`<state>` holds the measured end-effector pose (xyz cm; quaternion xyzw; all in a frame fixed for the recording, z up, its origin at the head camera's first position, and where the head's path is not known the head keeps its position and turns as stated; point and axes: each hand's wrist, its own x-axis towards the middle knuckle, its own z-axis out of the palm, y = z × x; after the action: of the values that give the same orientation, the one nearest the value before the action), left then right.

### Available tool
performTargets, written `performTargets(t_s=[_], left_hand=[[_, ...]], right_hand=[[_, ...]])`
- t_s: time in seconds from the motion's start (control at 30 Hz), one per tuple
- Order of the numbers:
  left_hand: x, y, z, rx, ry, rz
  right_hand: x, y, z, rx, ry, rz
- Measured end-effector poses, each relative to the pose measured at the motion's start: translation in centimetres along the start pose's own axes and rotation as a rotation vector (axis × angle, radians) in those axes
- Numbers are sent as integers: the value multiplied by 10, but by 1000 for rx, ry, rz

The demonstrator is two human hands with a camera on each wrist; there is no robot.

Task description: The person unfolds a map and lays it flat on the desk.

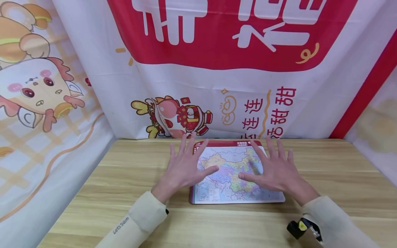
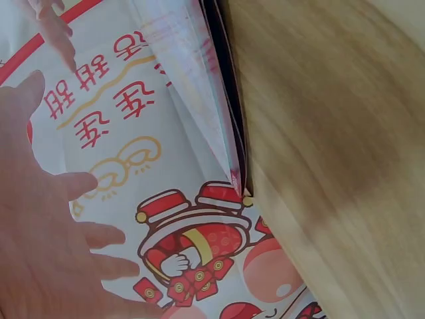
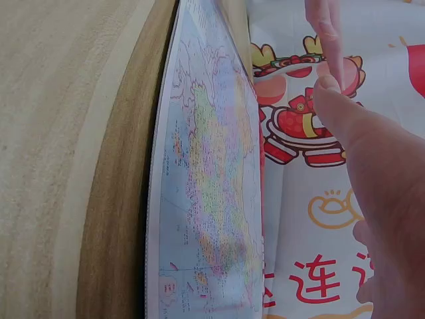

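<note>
- glossy red-topped pastel rectangular map (image 1: 228,172) sits by the pale wood-grain worktop (image 1: 124,193)'s back edge, long axis parallel
- left hand (image 1: 186,167), right hand (image 1: 276,170) empty, fingers spread, map's below/between, neither clearly nearer

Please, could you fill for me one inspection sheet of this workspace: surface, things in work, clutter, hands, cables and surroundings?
Surface: table with light wood grain.
Job's things: one map, lying flat, printed side up, red strip along its far edge.
Clutter: nothing seen.
Hands: left hand above the map's left part, right hand above its right part; fingers spread, neither touching it. Dark device with a yellow part by the right sleeve.
Cables: nothing seen.
Surroundings: printed cloth behind the table, red and white with characters and cartoons; another cloth with cartoons on the left.
</note>
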<state>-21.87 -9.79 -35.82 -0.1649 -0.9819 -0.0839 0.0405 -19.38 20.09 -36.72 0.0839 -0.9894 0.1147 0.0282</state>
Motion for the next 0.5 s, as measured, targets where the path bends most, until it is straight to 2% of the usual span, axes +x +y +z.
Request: performTargets(t_s=[0.1,0.33,0.5], left_hand=[[0,-2,1,-1,-37,18],[1,-7,4,-36,-186,66],[3,-12,8,-61,-283,85]], right_hand=[[-3,1,0,1,6,-9],[-19,-2,7,-2,-6,-52],[-40,-5,19,49,10,-135]])
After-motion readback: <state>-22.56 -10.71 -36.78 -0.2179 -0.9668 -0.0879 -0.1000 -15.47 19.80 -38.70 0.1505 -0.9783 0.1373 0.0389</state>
